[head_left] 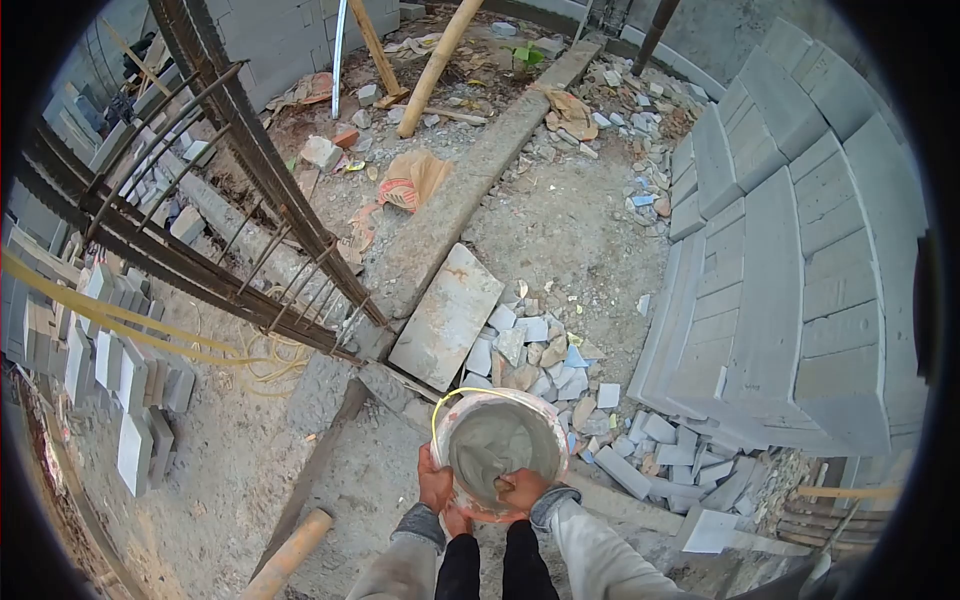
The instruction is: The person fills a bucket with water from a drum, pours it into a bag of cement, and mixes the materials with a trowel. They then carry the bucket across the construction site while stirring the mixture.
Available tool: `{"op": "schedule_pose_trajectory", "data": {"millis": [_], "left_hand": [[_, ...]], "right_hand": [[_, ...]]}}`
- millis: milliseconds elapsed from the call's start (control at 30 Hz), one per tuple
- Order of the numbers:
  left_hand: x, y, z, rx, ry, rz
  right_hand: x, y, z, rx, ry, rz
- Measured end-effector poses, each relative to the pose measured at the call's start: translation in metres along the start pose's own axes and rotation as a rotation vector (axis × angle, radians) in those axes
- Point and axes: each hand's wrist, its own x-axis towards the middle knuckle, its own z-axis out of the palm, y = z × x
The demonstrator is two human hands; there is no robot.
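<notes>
A round bucket (446, 470) with a yellow handle stands at the bottom centre, holding wet grey mortar (505, 440). My left hand (434, 480) is closed on the bucket's left rim. Over the near side of the mortar, my right hand (522, 488) is closed around the short brown handle of a tool (502, 486); the rest of the tool is hidden in the mortar. My bare feet show just below the bucket.
Grey blocks (740, 290) are stacked high at the right, with broken pieces (680, 460) beneath. A flat slab (450, 315) lies beyond the bucket. Upright rebar (260, 180) rises at the left, beside a yellow hose (130, 320). A wooden pole (290, 555) lies at lower left.
</notes>
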Motion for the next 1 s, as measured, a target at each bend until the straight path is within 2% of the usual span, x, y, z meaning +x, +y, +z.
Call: {"op": "schedule_pose_trajectory", "data": {"millis": [33, 67, 167, 200, 267, 333, 400, 500, 533, 633, 667, 700, 733, 800, 867, 933, 1000], "left_hand": [[-0.002, 0.001, 0.001, -0.015, -0.01, -0.01], [0.0, 0.004, 0.004, -0.031, -0.023, -0.018], [0.017, 0.003, 0.015, -0.004, -0.094, 0.04], [0.022, 0.001, 0.015, 0.009, -0.118, 0.06], [0.015, 0.007, 0.017, 0.032, -0.139, 0.036], [0.013, 0.023, 0.023, 0.015, -0.164, 0.008], [0.008, 0.022, 0.027, -0.022, -0.17, 0.002], [0.023, 0.025, 0.032, -0.003, -0.16, 0.025], [0.022, 0.022, 0.031, 0.027, -0.152, 0.036], [0.006, 0.017, 0.022, 0.058, -0.162, -0.001], [0.011, 0.022, 0.026, 0.046, -0.177, 0.018], [0.011, 0.026, 0.029, 0.055, -0.158, 0.031], [0.014, 0.024, 0.031, 0.064, -0.153, 0.058], [0.015, 0.016, 0.027, 0.046, -0.173, 0.038], [0.014, 0.013, 0.023, 0.064, -0.17, 0.029], [0.009, 0.002, 0.018, 0.051, -0.157, 0.034], [0.018, -0.003, 0.013, 0.077, -0.142, 0.044]], "right_hand": [[-0.004, -0.018, -0.038, 0.173, -0.155, 0.082], [-0.006, -0.038, -0.051, 0.094, -0.102, 0.234], [0.0, -0.025, -0.016, -0.171, -0.236, 0.173], [-0.003, -0.02, -0.024, -0.174, -0.321, 0.088], [-0.003, -0.011, -0.053, -0.12, -0.313, -0.019], [-0.009, -0.026, -0.068, -0.157, -0.055, 0.204], [-0.003, 0.008, -0.031, -0.342, 0.017, 0.173], [-0.008, 0.018, -0.044, -0.212, -0.371, 0.045], [-0.014, 0.019, -0.054, -0.081, -0.248, -0.027], [-0.013, 0.009, -0.042, -0.173, -0.073, 0.247], [-0.025, -0.011, -0.046, -0.202, -0.126, 0.233], [-0.022, -0.015, -0.037, -0.166, -0.266, 0.285], [-0.016, -0.003, -0.022, -0.127, -0.288, 0.242], [-0.014, 0.004, -0.049, 0.238, -0.244, 0.098], [-0.008, 0.0, -0.049, 0.101, -0.128, 0.226], [-0.021, -0.007, -0.004, -0.128, -0.139, 0.228], [-0.009, 0.001, 0.0, -0.042, -0.175, 0.18]]}}
